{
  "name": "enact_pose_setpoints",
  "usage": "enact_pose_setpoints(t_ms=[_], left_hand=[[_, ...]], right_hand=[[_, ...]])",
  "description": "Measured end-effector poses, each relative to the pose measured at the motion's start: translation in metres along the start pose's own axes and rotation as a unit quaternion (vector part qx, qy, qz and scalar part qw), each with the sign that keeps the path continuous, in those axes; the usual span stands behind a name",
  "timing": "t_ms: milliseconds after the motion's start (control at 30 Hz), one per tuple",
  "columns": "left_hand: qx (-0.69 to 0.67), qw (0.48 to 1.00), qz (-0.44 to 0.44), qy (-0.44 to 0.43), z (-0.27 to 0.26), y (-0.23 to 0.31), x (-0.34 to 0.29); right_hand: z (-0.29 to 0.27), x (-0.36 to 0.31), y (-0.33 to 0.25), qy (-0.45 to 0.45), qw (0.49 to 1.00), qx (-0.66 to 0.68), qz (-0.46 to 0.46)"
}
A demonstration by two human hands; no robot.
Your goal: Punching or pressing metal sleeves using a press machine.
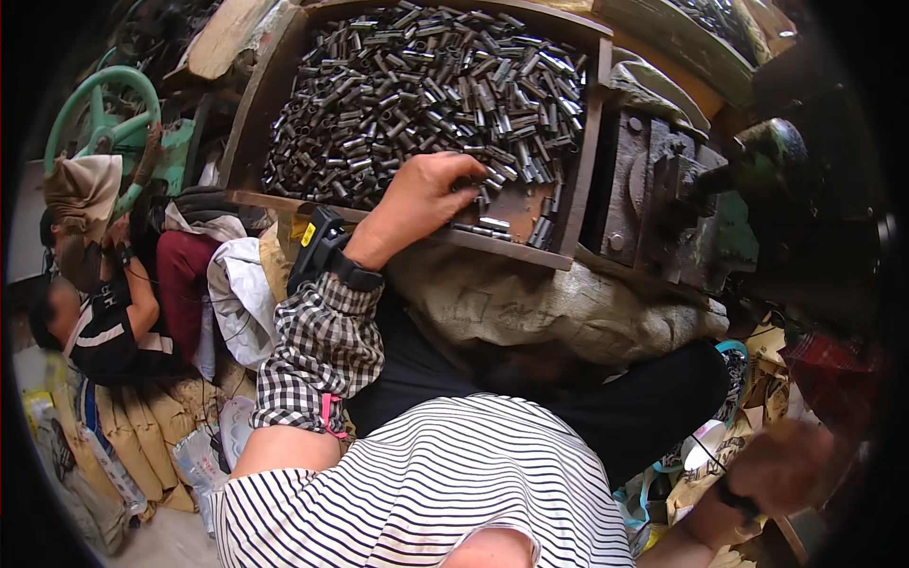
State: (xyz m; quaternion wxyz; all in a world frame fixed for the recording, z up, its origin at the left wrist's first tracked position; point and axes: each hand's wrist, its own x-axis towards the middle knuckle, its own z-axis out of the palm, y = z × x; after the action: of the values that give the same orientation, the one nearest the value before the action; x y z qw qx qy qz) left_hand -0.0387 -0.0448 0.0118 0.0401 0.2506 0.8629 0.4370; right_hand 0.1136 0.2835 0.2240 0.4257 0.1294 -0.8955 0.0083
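My left hand [426, 201] reaches over the near side of a wooden tray [417, 227] heaped with small, dark metal tubes [417, 95]. Its thumb and fingers curl toward each other beside several of the tubes; whatever lies between the fingertips is hidden. A few shiny tubes [492, 225] lie apart on the tray's bare floor, just right of the thumb. Low at the far right is my right hand [781, 466], away from the tray and smeared by motion. Its fingers cannot be made out, nor whether it holds anything.
A dark, greasy metal machine [663, 194] stands close along the tray's right side. Sacking [530, 308] hangs below the tray over my legs. At left another person [104, 293] sits near a green handwheel [104, 118]. Cartons and bags [133, 435] crowd the lower left.
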Motion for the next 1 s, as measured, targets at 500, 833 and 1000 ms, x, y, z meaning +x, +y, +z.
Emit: enact_pose_setpoints(t_ms=[500,833,1000], left_hand=[[0.208,0.969,0.037,-0.131,0.004,-0.007,0.007],[0.190,0.969,0.088,-0.136,0.005,-0.009,0.009],[0.170,0.971,0.107,-0.132,0.009,-0.010,0.010]], right_hand=[[0.283,-0.034,-0.121,-0.292,0.939,0.165,-0.077],[0.311,-0.037,-0.122,-0.343,0.912,0.217,-0.064],[0.293,-0.029,-0.113,-0.306,0.910,0.280,-0.003]])
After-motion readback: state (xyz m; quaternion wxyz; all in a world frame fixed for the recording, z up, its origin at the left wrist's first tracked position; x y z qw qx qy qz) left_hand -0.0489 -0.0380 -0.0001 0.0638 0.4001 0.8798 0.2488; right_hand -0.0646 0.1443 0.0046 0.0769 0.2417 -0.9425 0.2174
